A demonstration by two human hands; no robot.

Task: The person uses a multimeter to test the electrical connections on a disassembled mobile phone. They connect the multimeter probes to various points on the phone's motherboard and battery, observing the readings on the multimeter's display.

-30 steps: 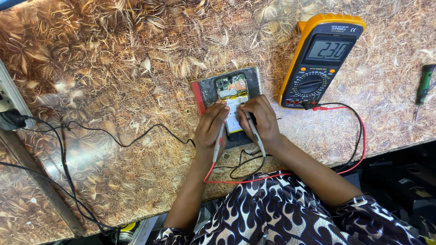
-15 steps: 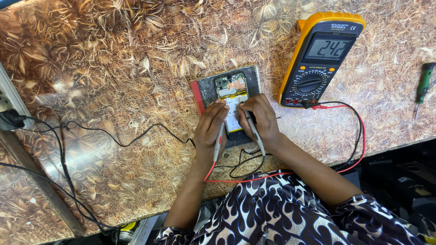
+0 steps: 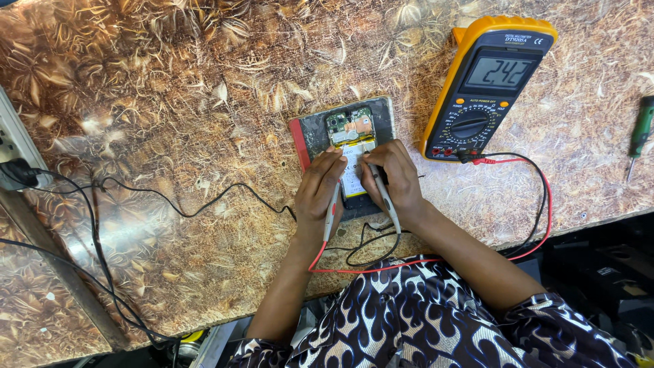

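Almost nothing is moving since the earlier frames: both hands are staying planted on the opened phone (image 3: 352, 146), and only the reading on the multimeter (image 3: 487, 88) display is changing between frames. That suggests the probes are holding contact and the measurement is settling, as far as I can judge.

The left hand (image 3: 319, 187) is pinching the red probe (image 3: 331, 212) between thumb and fingers, tip angled onto the phone's pale battery area. The right hand (image 3: 394, 180) is gripping the grey probe (image 3: 385, 197) the same way, fingers pressed together around it.

The phone is lying back-off on a dark mat (image 3: 310, 133) at table centre, just left of the yellow multimeter. Red and black leads (image 3: 538, 204) are looping from the meter along the near edge to the hands.

Probe tips are hidden under the fingertips, so exact contact points cannot be told. A green screwdriver (image 3: 640, 133) is cut off at the far right. A black cable (image 3: 204, 204) is trailing away left.
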